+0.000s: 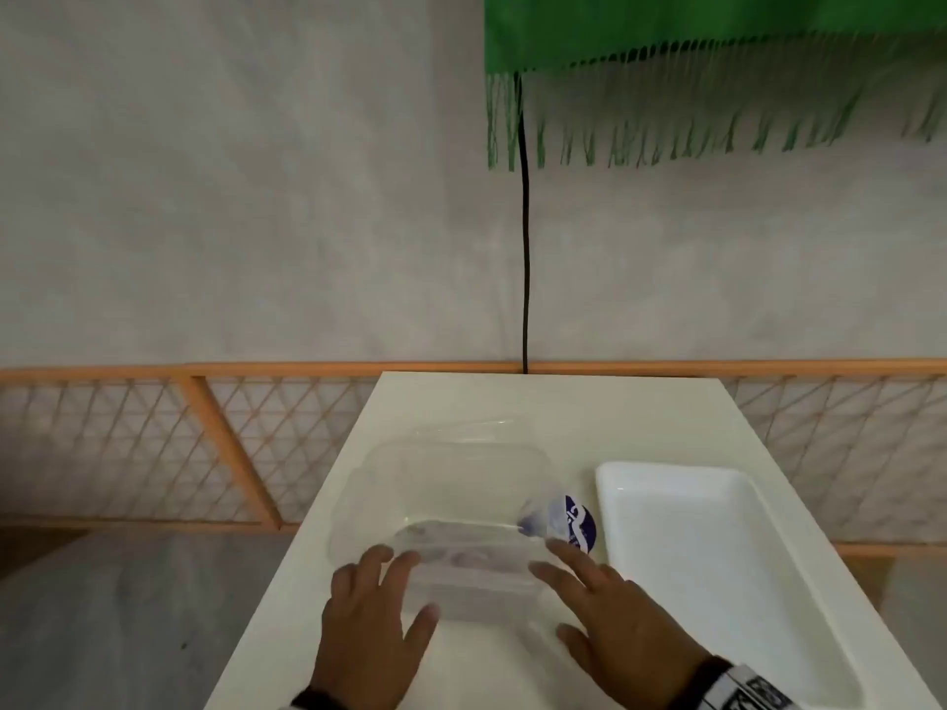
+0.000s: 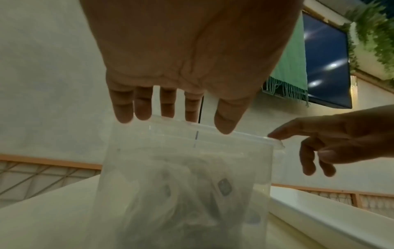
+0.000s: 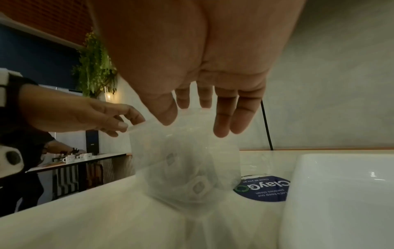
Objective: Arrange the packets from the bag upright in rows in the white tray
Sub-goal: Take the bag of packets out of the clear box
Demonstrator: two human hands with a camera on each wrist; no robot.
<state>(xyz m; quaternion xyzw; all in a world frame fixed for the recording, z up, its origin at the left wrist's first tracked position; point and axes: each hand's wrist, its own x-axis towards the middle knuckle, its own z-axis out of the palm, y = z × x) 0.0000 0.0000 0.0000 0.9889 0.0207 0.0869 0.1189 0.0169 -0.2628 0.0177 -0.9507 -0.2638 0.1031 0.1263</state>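
Over the clear bag (image 1: 451, 509), left hand (image 1: 369, 627) and right hand (image 1: 620, 622) spread open, gripping nothing.

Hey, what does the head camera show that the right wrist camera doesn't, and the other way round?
Only the head view: the whole white tray lying empty, and the orange lattice railing.
Only the right wrist view: the blue sticker's print, hazy packets inside the clear bag, and cups on a far counter.
Both: the left hand and right hand, fingers straight, at the bag on the white table.
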